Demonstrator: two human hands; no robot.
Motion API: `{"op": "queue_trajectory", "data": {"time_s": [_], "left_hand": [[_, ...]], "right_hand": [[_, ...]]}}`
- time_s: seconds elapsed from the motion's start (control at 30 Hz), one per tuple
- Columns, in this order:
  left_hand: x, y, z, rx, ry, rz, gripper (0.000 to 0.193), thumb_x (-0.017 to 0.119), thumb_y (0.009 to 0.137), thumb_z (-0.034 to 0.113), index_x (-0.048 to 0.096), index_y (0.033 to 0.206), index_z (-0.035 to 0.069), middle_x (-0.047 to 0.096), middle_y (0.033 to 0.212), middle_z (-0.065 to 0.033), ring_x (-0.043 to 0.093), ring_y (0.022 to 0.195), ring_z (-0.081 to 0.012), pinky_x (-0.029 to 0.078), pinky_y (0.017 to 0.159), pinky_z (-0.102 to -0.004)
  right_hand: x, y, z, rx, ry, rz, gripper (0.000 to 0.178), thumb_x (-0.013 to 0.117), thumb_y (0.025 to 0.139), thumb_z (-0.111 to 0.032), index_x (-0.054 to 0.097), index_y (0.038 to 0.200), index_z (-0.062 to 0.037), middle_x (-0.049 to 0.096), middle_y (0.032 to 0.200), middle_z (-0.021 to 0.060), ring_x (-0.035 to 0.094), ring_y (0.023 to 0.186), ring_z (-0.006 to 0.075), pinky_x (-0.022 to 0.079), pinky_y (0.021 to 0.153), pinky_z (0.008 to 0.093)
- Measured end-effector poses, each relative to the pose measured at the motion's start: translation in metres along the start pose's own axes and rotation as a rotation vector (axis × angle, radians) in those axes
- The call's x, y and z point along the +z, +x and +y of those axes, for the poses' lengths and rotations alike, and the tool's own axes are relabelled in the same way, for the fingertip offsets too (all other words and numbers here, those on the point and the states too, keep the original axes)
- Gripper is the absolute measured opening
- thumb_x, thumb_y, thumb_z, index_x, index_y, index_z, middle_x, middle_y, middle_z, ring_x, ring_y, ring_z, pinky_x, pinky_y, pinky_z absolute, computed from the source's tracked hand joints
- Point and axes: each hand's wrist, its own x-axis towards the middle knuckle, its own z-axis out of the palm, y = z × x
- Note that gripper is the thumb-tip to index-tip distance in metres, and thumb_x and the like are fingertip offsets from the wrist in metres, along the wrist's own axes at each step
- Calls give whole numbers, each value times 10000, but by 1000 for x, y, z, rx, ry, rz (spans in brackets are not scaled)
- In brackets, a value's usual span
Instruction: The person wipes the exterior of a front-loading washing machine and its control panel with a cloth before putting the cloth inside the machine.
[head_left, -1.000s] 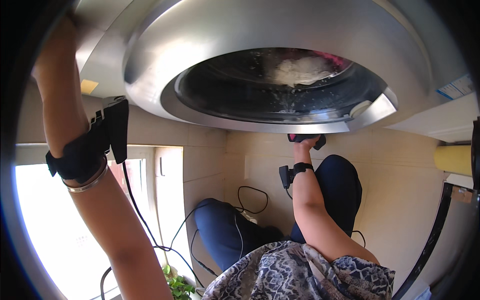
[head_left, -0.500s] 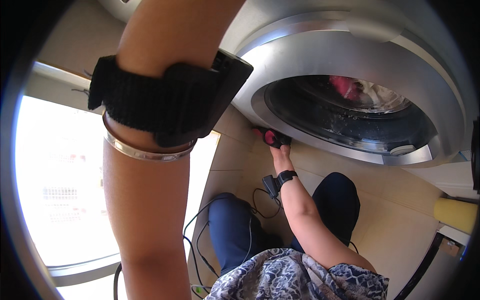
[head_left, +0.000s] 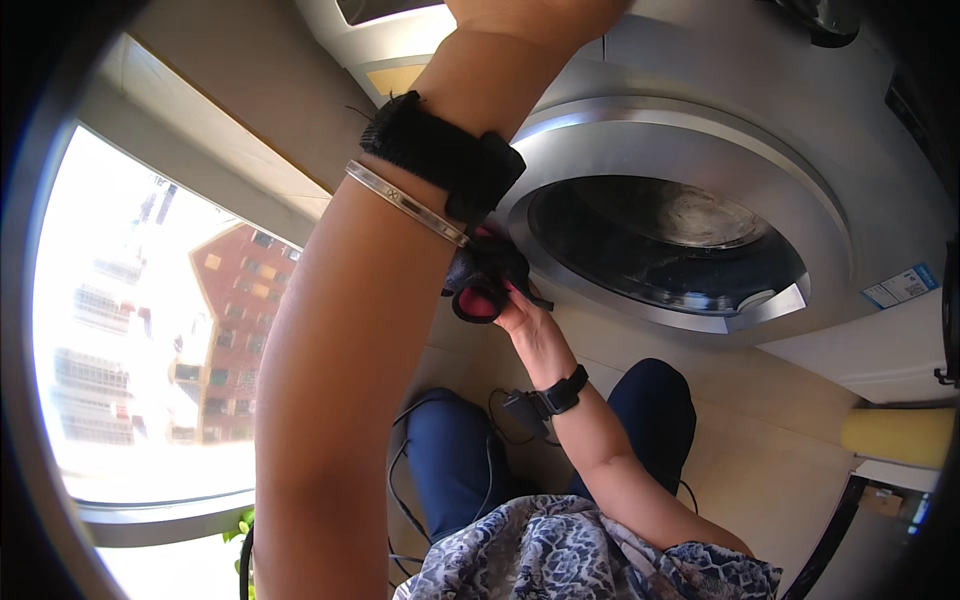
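Note:
My left arm reaches up across the view to the washing machine. Only the wrist end and part of my left hand (head_left: 545,14) show at the top edge; its fingers are cut off. My right hand (head_left: 522,312) is closed on a black item with a pink lining (head_left: 480,299), soft-looking with a round opening, partly behind my left forearm. I cannot make out its kind. To its right is the front-loading washing machine's round door (head_left: 690,155), closed, with whitish laundry (head_left: 715,218) behind the glass.
A bright window (head_left: 150,350) lies to my left. Black cables (head_left: 393,470) run beside my knees on the tiled floor (head_left: 760,440). A yellow roll-shaped thing (head_left: 898,436) and a dark-edged white unit (head_left: 880,490) stand at right.
The view has shifted, showing more of the machine's top. My right hand has brought the black and pink item up from the floor by the machine. Pink laundry no longer shows behind the glass.

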Motion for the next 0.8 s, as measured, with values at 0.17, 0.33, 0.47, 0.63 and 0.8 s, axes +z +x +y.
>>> {"op": "queue_trajectory", "data": {"time_s": [0.17,0.33,0.47,0.63,0.8], "left_hand": [[-17,11,3,11,-35,-40,582,429,923,353,361,1449,112,296,1510,-196,273,1380,-436,215,1032,-686],[-22,16,3,-28,-93,-124,593,433,913,346,361,1446,96,278,1517,-197,271,1377,-447,213,1028,-692],[-25,18,2,-28,-60,-151,598,420,919,356,348,1452,95,265,1522,-196,259,1381,-450,212,1028,-693],[-36,4,-20,-24,-1,-208,608,400,930,379,314,1469,112,247,1529,-191,235,1391,-445,202,1032,-693],[-19,30,17,-56,-106,-122,605,400,927,379,320,1469,121,257,1527,-185,243,1390,-438,212,1026,-689]], "right_hand": [[90,-30,8,-166,-299,-189,276,543,951,-242,610,1121,-36,654,1097,141,650,964,248,557,831,369],[103,-24,-9,-130,128,158,307,505,956,-264,592,1133,-29,650,1099,124,638,980,231,535,886,354],[3,3,-6,-84,-96,357,300,485,957,-346,585,1048,-79,631,1049,80,597,1008,205,462,950,351],[-115,-17,-2,-92,-189,726,196,462,916,-225,594,991,-100,643,993,51,603,927,181,470,863,333],[-193,-71,-73,-448,-1284,364,192,494,872,-159,614,983,-60,661,952,84,632,845,217,506,726,321]]}}
